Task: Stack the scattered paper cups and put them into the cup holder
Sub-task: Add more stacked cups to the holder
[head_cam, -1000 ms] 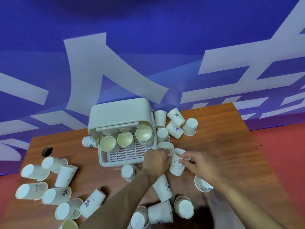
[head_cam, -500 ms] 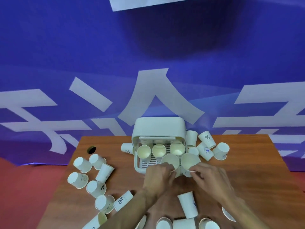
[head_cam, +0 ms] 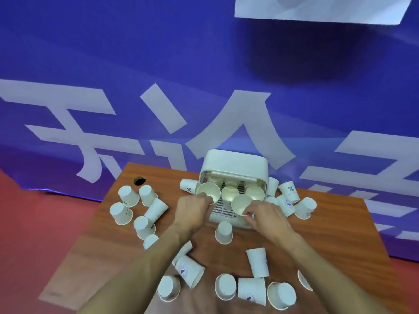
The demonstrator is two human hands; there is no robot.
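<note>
Left hand [head_cam: 192, 207] fingers pinch the left cup [head_cam: 208, 192], right hand [head_cam: 267, 214] fingers the right cup [head_cam: 241, 203]; slide each base-first, squarely onto stacks in the cup holder [head_cam: 233, 164].

A blue banner [head_cam: 158, 53] is covering the rear wall and carrying large white characters [head_cam: 240, 123]. A white panel [head_cam: 317, 10] is showing at top right, with a soft dark shadow [head_cam: 294, 60] lying below it. A red floor [head_cam: 45, 223] is flanking the brown wood-grain worktop [head_cam: 340, 223]. A round dark hole [head_cam: 140, 180] is sitting near the worktop's far left corner.
</note>
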